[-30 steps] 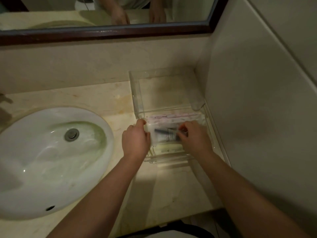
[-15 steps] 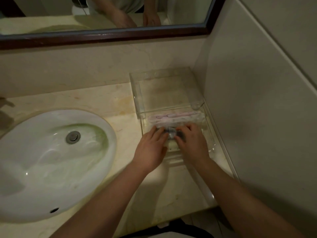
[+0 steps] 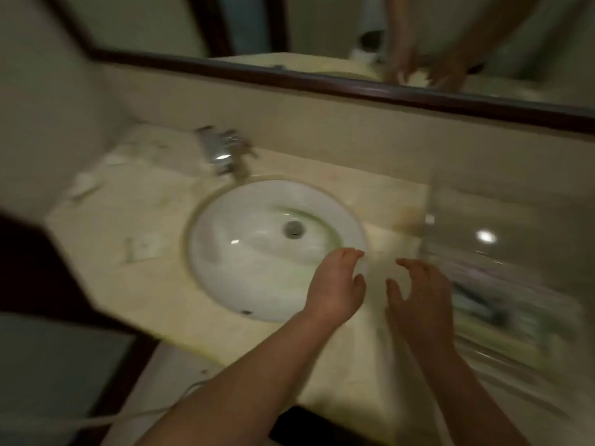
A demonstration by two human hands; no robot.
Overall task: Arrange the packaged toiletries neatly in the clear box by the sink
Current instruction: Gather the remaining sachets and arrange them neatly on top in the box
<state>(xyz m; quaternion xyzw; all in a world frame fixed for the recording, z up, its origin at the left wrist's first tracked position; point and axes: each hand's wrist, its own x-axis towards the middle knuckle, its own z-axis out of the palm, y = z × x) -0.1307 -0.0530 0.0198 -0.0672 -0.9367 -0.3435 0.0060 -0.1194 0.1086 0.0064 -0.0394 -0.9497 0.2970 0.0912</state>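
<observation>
At the left of the frame, small pale packets (image 3: 82, 185) lie blurred on the counter (image 3: 154, 294) beside the sink (image 3: 257, 252). At centre, the left hand (image 3: 335, 288) and right hand (image 3: 418, 304) hover empty, fingers spread. At the right edge sits the clear box (image 3: 502, 252), toiletries (image 3: 483, 304) inside. Likely a fetching step: next, reach left for a loose packet.

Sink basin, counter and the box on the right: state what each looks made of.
Sink basin: glazed white ceramic, judging by its glossy highlights.
Counter: polished stone, perhaps cream marble; faint mottling shows, though blur leaves this open.
Box: clear rigid plastic, likely acrylic; the wall shows through it and it reflects a bright light spot.
</observation>
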